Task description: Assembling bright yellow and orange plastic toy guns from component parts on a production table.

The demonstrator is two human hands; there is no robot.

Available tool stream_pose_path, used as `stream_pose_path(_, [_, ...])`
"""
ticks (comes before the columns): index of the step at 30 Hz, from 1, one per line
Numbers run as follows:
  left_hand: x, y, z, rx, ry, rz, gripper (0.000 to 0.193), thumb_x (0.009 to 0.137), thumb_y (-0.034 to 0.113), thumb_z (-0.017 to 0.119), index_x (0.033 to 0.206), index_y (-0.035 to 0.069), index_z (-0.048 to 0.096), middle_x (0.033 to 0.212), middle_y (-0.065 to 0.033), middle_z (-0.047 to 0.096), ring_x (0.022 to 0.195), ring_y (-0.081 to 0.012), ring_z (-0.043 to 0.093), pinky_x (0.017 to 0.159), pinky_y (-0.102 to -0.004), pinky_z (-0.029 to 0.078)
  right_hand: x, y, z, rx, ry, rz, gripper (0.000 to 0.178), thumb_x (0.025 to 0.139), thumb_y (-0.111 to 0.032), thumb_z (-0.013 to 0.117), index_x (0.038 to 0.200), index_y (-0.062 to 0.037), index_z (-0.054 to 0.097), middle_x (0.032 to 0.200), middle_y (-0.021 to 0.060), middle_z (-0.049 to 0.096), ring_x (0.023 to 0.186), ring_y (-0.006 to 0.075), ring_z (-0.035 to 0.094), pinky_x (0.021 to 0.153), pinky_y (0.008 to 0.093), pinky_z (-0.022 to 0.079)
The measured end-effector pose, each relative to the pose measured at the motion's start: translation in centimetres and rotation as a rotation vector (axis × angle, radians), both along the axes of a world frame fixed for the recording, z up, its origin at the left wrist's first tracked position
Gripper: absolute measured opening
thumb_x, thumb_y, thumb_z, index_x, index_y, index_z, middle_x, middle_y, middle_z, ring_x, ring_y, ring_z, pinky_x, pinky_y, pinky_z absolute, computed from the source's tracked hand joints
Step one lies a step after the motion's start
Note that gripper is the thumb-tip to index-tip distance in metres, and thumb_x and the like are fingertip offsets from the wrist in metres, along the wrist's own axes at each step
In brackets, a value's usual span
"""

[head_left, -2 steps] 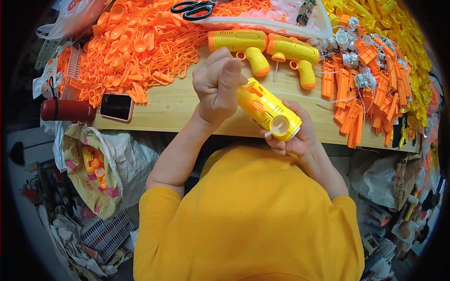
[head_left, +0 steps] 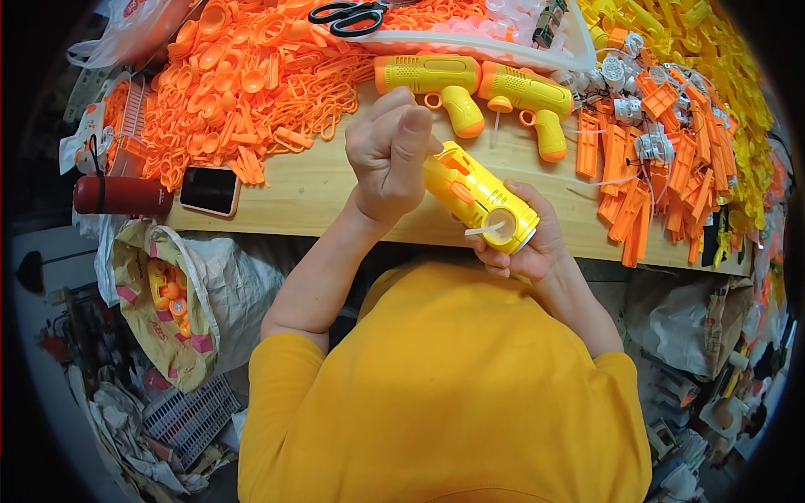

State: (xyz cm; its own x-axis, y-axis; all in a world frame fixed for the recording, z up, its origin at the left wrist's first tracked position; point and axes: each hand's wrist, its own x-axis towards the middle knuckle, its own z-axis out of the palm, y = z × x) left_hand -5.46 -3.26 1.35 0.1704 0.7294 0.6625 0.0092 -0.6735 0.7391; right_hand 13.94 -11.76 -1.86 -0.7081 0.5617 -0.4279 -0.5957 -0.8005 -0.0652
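Yellow toy shell (head_left: 478, 194) sits clamped in the right hand (head_left: 528, 247), round end toward the body; left hand (head_left: 390, 155) is curled in a fist on its far end, over the bench (head_left: 310, 197).

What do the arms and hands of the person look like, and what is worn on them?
Both hands, the left hand and the right hand, are bare, with no gloves, rings or watch visible. The forearms are bare too. Short sleeves of a plain yellow-orange shirt cover only the upper arms.

Scissors (head_left: 348, 14), phone (head_left: 210, 190), red flask(?) (head_left: 122, 194) on bench (head_left: 319, 197).
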Motion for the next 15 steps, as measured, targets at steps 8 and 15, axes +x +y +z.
stream_pose_path(8, [0.3,0.6,0.0,0.098,-0.055,0.024,0.054,0.1,0.035,0.031,0.062,0.002,0.05,0.064,-0.0068,0.049,0.059,-0.0147,0.043,0.056,-0.0267,0.035,0.2,0.5,0.8,0.072,-0.101,-0.053,0.064,0.088,-0.055,0.041,0.123,-0.0014,0.048,0.088,0.0222,0.061,0.05,0.0305,0.057,0.041,0.0421,0.047])
stream_pose_path(15, [-0.6,2.4,0.2,-0.362,-0.429,0.12,0.059,0.101,0.039,0.025,0.056,0.005,0.043,0.058,-0.0058,0.043,0.056,-0.0143,0.039,0.055,-0.0259,0.034,0.6,0.2,1.0,0.584,-0.615,-0.254,0.066,0.089,-0.06,0.035,0.118,-0.003,0.051,0.091,0.0158,0.063,0.068,0.0278,0.063,0.066,0.0377,0.054])
